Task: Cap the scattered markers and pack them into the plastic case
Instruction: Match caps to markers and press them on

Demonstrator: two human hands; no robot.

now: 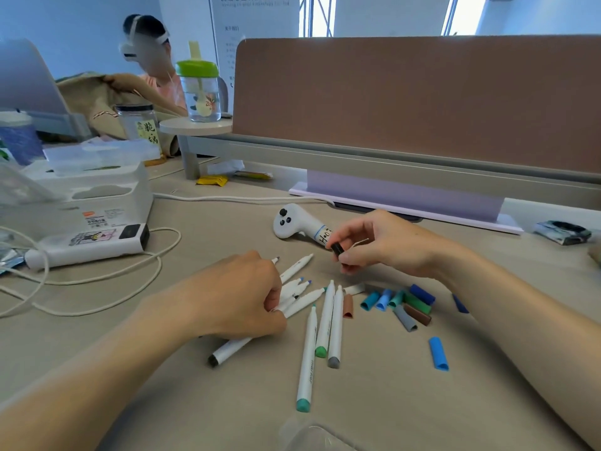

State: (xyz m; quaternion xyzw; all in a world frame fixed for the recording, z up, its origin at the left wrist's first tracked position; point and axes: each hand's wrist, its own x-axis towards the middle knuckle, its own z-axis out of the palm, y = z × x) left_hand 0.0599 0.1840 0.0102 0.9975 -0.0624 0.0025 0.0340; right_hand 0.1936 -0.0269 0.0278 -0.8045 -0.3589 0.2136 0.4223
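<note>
capping step: left hand (240, 297) grips a black marker (229, 349) among the uncapped markers (327, 320); right hand (380, 245) pinches a black cap (336, 249). next move likely calls for lining cap with tip, then pressing. case (309, 434) lies at the near edge.

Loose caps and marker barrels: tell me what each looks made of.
Loose caps: probably moulded plastic, matte; opaque solid colours, no glare. Marker barrels: likely smooth plastic; white, slightly glossy, with printed lettering. The look alone cannot confirm either.
</note>
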